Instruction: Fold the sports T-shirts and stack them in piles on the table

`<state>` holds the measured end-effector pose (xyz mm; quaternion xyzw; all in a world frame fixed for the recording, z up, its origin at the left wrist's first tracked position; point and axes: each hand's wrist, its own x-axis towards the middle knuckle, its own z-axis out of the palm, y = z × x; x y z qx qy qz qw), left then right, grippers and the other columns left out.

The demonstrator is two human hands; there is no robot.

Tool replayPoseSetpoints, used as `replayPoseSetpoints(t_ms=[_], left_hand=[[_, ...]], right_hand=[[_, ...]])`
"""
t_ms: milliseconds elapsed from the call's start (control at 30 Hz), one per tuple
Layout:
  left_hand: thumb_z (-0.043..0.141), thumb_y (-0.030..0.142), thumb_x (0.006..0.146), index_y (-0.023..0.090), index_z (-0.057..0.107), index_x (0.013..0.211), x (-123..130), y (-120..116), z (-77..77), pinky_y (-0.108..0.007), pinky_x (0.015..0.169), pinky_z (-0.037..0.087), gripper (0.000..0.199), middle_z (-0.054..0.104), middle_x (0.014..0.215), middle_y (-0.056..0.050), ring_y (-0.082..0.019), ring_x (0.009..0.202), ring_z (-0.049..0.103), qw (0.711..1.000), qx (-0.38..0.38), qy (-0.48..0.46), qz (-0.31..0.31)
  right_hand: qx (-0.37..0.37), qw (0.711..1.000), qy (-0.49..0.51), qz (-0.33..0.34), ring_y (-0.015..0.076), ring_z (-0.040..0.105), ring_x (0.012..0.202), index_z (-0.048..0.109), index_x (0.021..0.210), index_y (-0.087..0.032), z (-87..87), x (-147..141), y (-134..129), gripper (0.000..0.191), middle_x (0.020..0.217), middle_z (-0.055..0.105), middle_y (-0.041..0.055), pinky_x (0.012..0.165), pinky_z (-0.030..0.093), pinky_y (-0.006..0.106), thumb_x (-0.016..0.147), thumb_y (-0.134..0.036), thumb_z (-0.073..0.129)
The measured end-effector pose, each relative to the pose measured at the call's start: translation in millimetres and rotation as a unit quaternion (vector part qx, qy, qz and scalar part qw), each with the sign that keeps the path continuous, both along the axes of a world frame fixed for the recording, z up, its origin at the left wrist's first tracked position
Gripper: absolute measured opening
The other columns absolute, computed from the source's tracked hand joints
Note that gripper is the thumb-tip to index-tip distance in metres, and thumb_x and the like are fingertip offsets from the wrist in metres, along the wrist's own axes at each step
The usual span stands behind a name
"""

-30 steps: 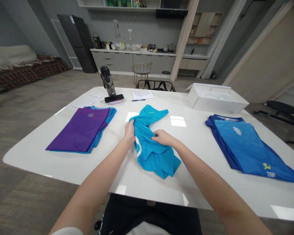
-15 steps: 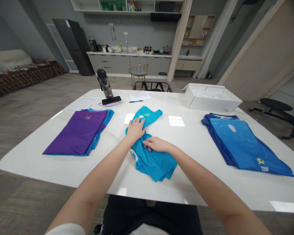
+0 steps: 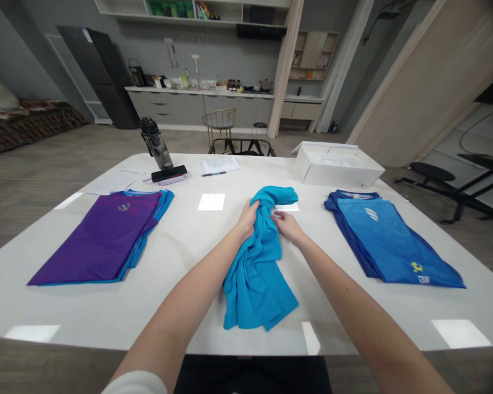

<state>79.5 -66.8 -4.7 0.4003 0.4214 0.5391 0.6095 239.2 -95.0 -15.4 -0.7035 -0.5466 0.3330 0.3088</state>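
Note:
A turquoise shirt (image 3: 257, 273) lies bunched in the middle of the white table (image 3: 181, 246). Its upper part is gathered into a narrow twist and bends over to the right; the lower part spreads toward me. My left hand (image 3: 247, 220) grips the gathered cloth from the left, with fingertips partly hidden behind the fabric. On the other side, my right hand (image 3: 286, 225) has its fingers slightly bent and apart, the tips at the cloth's right edge. No cloth shows inside that hand.
Folded purple and blue shirts (image 3: 102, 235) are stacked at left, folded blue shirts (image 3: 394, 238) at right. A white open box (image 3: 339, 167) stands at the back right. Toward the back left are a bottle (image 3: 158, 145), a black phone (image 3: 169, 173), a pen (image 3: 213, 174) and papers (image 3: 222, 163).
My left hand has gone from lying on the shirt to gripping it. The shirt has been gathered, turned and shifted; its printed mark is out of sight. My right hand has moved up its right side.

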Motion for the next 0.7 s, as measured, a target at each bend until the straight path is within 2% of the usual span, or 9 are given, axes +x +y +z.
replayPoseSetpoints(t_ms=[67,167,267,333,400,433,500,600,700], left_hand=[[0.057,0.042,0.096,0.021,0.064,0.128,-1.0,4.3,1.4,-0.043,0.100,0.057,0.038,0.077,0.113,-0.009,-0.024,0.104,0.074,0.988,-0.080,-0.131,0.003],[0.059,0.054,0.094,0.019,0.065,0.129,-20.6,7.4,-5.2,-0.046,0.101,0.057,0.050,0.076,0.117,-0.014,-0.028,0.108,0.073,0.977,-0.148,-0.155,0.007],[0.059,0.043,0.095,0.017,0.062,0.134,-47.0,3.4,-15.9,-0.048,0.105,0.055,0.047,0.074,0.123,-0.016,-0.029,0.117,0.070,0.990,-0.137,-0.012,0.041],[0.060,0.028,0.092,0.018,0.057,0.141,-62.3,-1.4,-18.6,-0.047,0.113,0.049,0.050,0.067,0.135,-0.015,-0.029,0.130,0.062,0.979,-0.049,0.169,0.098],[0.058,0.017,0.089,0.019,0.053,0.147,-73.8,-4.5,-16.0,-0.045,0.121,0.040,0.059,0.058,0.148,-0.015,-0.028,0.141,0.051,0.920,0.090,0.358,0.130],[0.056,0.014,0.089,0.019,0.053,0.148,-77.9,-4.5,-13.3,-0.044,0.123,0.037,0.059,0.055,0.151,-0.014,-0.028,0.144,0.048,0.881,0.155,0.433,0.113],[0.051,0.014,0.093,0.020,0.057,0.145,-82.6,-1.1,-7.9,-0.041,0.123,0.037,0.053,0.057,0.149,-0.012,-0.026,0.141,0.051,0.814,0.238,0.530,0.023],[0.049,0.024,0.100,0.022,0.061,0.140,-82.3,9.4,-5.2,-0.039,0.115,0.045,0.042,0.064,0.140,-0.010,-0.025,0.131,0.059,0.760,0.245,0.596,-0.086],[0.054,0.031,0.101,0.022,0.064,0.136,-78.6,19.9,-9.0,-0.041,0.108,0.048,0.038,0.067,0.135,-0.012,-0.028,0.126,0.062,0.735,0.209,0.639,-0.088]], right_hand=[[0.024,0.996,0.087,-0.026,0.0180,0.068,0.071,0.054,0.150,-0.014,3.7,4.4,-0.6,0.066,0.105,0.077,0.0104,0.060,0.052,0.026,0.096,-0.052,0.062],[0.018,0.989,0.148,-0.001,0.0146,0.064,0.067,0.048,0.154,-0.015,6.0,-1.4,-1.1,0.072,0.112,0.075,0.0107,0.056,0.051,0.024,0.096,-0.057,0.062],[0.002,0.992,0.102,0.073,0.0161,0.067,0.075,0.055,0.149,-0.015,2.2,-17.9,3.1,0.066,0.107,0.076,0.0101,0.065,0.054,0.025,0.093,-0.047,0.070],[0.023,0.993,0.025,0.116,0.0181,0.069,0.083,0.062,0.141,-0.014,-1.2,-30.6,8.0,0.057,0.103,0.076,0.0088,0.077,0.054,0.027,0.090,-0.037,0.074],[0.044,0.986,-0.038,0.158,0.0190,0.069,0.087,0.070,0.129,-0.015,-3.4,-41.2,13.2,0.043,0.101,0.076,0.0075,0.083,0.053,0.029,0.089,-0.030,0.073],[0.048,0.981,-0.056,0.179,0.0189,0.069,0.086,0.072,0.124,-0.015,-4.2,-44.9,15.7,0.037,0.099,0.076,0.0069,0.084,0.052,0.029,0.089,-0.026,0.072],[0.048,0.973,-0.065,0.215,0.0183,0.068,0.084,0.075,0.116,-0.014,-5.9,-48.3,20.4,0.031,0.095,0.076,0.0056,0.082,0.051,0.028,0.085,-0.017,0.068],[0.034,0.967,-0.048,0.247,0.0174,0.067,0.080,0.076,0.103,-0.014,-11.0,-44.2,27.4,0.027,0.086,0.075,0.0033,0.077,0.050,0.025,0.079,-0.009,0.063],[0.016,0.964,-0.024,0.265,0.0173,0.066,0.078,0.074,0.091,-0.015,-17.2,-34.7,34.9,0.017,0.082,0.074,0.0019,0.073,0.049,0.024,0.080,-0.012,0.062]])
